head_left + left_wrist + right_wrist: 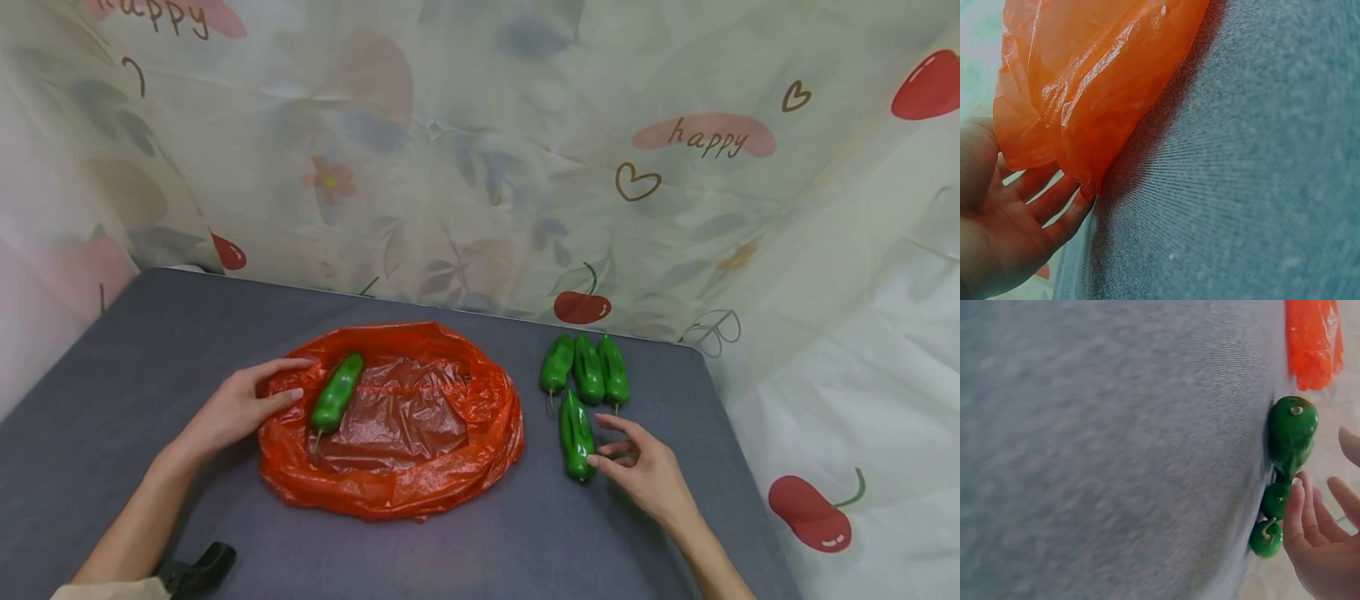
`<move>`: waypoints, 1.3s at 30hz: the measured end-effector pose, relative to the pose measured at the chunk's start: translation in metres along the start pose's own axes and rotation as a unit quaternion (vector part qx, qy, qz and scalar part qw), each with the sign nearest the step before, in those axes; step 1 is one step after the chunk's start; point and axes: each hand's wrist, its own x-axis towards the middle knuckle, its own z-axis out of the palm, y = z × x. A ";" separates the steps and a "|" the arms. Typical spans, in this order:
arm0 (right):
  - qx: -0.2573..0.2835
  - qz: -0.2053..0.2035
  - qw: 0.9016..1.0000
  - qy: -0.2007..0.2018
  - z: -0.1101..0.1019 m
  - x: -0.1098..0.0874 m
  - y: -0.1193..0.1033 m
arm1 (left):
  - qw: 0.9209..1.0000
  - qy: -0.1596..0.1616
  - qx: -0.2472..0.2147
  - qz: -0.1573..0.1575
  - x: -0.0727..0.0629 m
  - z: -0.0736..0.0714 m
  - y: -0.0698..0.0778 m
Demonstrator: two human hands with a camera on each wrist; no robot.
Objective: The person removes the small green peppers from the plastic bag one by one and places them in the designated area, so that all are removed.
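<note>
A red plastic bag lies spread on the table with its mouth facing up. One green chili pepper rests inside it, near the left side. My left hand is at the bag's left rim, its fingers extended against the plastic; in the left wrist view they lie partly behind the bag. Right of the bag lies a single green pepper. Close beside it is my right hand, thumb and fingers apart, thumb tip right at the pepper's lower end. The right wrist view shows that pepper near my fingertips.
Three more green peppers lie in a row just behind the single one. The grey cloth-covered table ends at a patterned curtain at the back and right. A black curved object sits by the left wrist.
</note>
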 end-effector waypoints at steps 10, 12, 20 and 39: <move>0.046 -0.038 0.998 0.009 0.010 0.008 -0.016 | 1.000 0.008 0.010 0.002 -0.002 0.001 0.004; 0.048 -0.040 0.998 0.009 0.012 0.010 -0.020 | 1.000 0.010 0.012 0.002 -0.001 0.001 0.005; 0.075 -0.059 0.995 -0.006 0.024 0.021 -0.036 | 1.000 0.017 0.024 0.001 0.000 0.002 0.006; 0.143 -0.116 0.981 -0.059 0.056 0.040 -0.074 | 1.000 0.011 0.004 -0.005 -0.003 0.002 0.005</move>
